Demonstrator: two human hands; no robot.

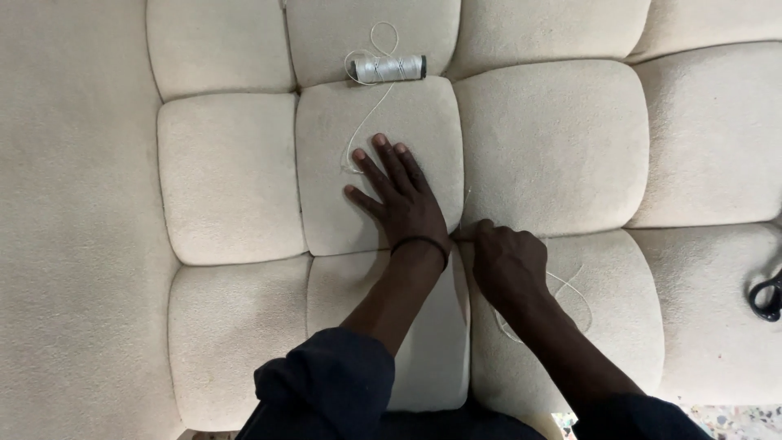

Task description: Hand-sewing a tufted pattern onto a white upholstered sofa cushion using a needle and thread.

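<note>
Left hand (403,200) lies flat, fingers released, on the soft cushion (244,179). Right hand (505,261) fingers pinch thin, limp thread (570,287); grip close to the seam.

From my seat I see the tufted cushion (554,138) in one plain cream-beige all over, a soft unpatterned nap split into squares by darker, shaded seams. The spool of thread (389,68) is off-white with a faint silvery sheen, capped black at its one end, and the loose thread (362,122) trailing from it is the same pale white. On the left hand (403,195) sits a thin black wristband (421,242). Both sleeves (326,383) are dark navy. A black looped handle (767,295) shows at the right edge, and a speckled multicolour floor (729,421) peeks in at the bottom right.
</note>
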